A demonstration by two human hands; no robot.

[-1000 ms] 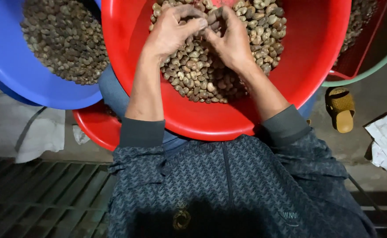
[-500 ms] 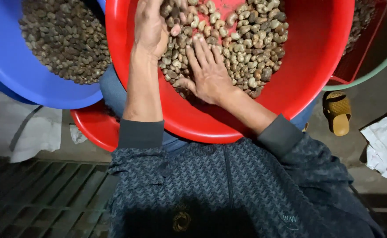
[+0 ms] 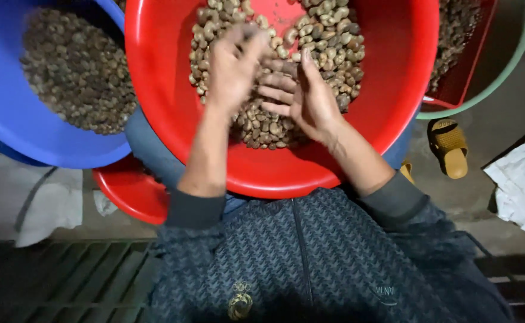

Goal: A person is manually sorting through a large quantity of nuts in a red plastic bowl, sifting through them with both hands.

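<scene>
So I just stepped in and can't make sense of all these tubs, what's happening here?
A person in a dark patterned jacket has both bare hands in a red basin of brownish nuts. The left hand is blurred above the pile, and the right hand rests palm-up on it. A blue basin of similar nuts sits alongside.

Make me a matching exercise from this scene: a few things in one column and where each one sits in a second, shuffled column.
Things:
1. red basin
2. blue basin
3. yellow sandal
4. white sack

Places:
A. on the floor at the far right edge
B. in the middle, under both hands
C. to the left, full of darker nuts
D. on the floor, just right of the red basin

Pairs: 1-B, 2-C, 3-D, 4-A

The left hand and right hand are both over the cashew nuts in the red basin.
</scene>
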